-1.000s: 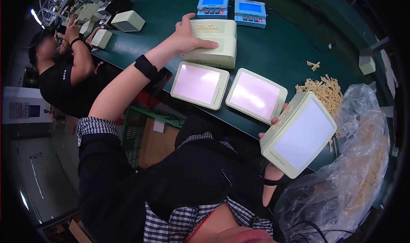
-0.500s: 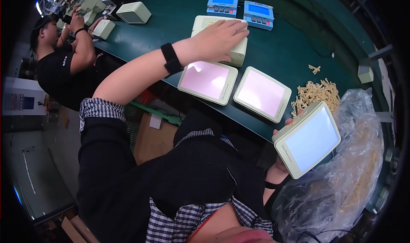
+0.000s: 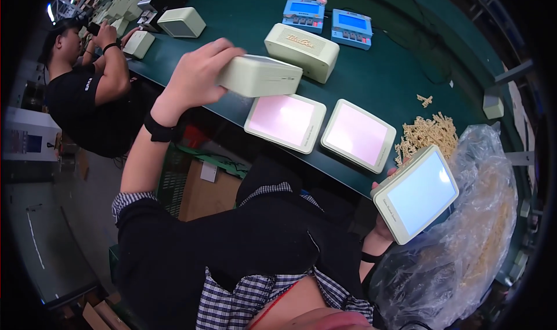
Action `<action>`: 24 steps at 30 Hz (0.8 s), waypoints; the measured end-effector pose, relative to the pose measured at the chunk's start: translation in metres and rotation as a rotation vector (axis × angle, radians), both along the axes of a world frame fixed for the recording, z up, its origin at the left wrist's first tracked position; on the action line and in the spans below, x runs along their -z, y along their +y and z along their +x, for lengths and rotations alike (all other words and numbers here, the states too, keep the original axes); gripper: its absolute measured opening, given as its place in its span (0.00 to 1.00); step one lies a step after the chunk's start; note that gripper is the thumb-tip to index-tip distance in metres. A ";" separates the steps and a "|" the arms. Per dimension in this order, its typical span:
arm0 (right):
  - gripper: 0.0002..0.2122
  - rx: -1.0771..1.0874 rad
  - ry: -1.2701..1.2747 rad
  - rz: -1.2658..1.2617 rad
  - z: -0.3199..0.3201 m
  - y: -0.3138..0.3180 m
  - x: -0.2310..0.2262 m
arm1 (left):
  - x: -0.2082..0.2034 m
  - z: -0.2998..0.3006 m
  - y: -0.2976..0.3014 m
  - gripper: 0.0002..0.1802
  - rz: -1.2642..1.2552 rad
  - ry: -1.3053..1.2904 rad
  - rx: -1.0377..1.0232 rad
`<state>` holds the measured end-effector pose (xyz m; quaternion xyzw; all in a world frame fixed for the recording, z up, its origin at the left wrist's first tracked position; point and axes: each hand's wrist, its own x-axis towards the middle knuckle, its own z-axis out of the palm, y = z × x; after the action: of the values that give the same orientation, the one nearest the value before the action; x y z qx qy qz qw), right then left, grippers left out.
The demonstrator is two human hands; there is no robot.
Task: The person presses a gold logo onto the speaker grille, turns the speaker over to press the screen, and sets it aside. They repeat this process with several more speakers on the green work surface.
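My left hand [image 3: 200, 75] is closed round one end of a cream speaker box [image 3: 261, 80] and holds it tilted above the bench's near edge. Another cream speaker box [image 3: 301, 50] stands behind it, with a dotted grille and gold lettering. Two more speaker boxes lie just below, a left one [image 3: 284, 121] and a right one [image 3: 358, 136], their pinkish, glossy panels facing up. At the right, my right hand [image 3: 380, 228] grips a cream speaker box [image 3: 415, 198] from behind, its bluish-white panel facing me; most of those fingers are hidden.
A heap of small tan lettering pieces [image 3: 428, 136] lies on the green bench [image 3: 383, 75], beside a clear plastic bag [image 3: 452, 243]. Two blue devices with screens [image 3: 351, 28] stand at the back. A co-worker [image 3: 93, 92] sits at the left near more boxes [image 3: 182, 22].
My left hand has swung left from over the standing speaker box and now carries a speaker box. The gold-lettered one behind is uncovered. My right hand has barely moved.
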<state>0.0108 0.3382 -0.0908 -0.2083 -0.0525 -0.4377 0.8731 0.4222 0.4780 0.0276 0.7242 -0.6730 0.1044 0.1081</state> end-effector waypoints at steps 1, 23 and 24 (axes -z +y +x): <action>0.41 -0.008 0.008 0.025 0.000 -0.002 0.001 | 0.020 0.016 0.020 0.31 -0.069 0.011 -0.053; 0.34 0.006 0.126 -0.125 0.008 0.002 0.001 | 0.102 0.028 0.001 0.34 -0.082 0.195 -0.426; 0.34 0.006 0.124 -0.126 0.006 0.003 0.001 | 0.100 0.025 0.000 0.34 -0.068 0.238 -0.451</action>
<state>0.0166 0.3411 -0.0914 -0.2897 -0.0252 -0.4226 0.8584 0.4473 0.4776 -0.0723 0.8590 -0.4733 0.0626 0.1847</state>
